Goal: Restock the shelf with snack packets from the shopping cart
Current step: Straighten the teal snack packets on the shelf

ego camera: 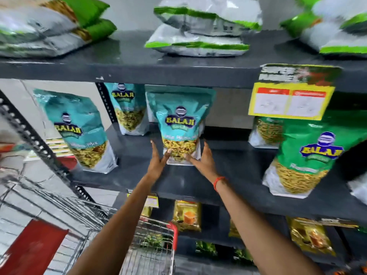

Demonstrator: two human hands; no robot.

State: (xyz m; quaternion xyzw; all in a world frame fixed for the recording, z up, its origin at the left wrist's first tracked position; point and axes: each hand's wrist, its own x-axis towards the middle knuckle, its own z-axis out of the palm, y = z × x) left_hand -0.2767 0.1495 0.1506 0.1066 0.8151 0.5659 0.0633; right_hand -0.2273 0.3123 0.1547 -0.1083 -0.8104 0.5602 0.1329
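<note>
A teal snack packet (179, 124) stands upright on the dark middle shelf (228, 175). My left hand (158, 161) grips its lower left corner and my right hand (202, 158) grips its lower right corner. Two more teal packets stand on the same shelf, one at the left front (79, 130) and one behind (129, 108). A wire shopping cart (155, 245) with a red handle is below my arms; its contents are blurred.
Green packets (305, 153) stand at the right of the middle shelf under a yellow price tag (290, 100). White and green packets (202, 28) lie flat on the top shelf. Yellow packets (186, 215) fill the lower shelf. A perforated metal upright (35, 139) runs at the left.
</note>
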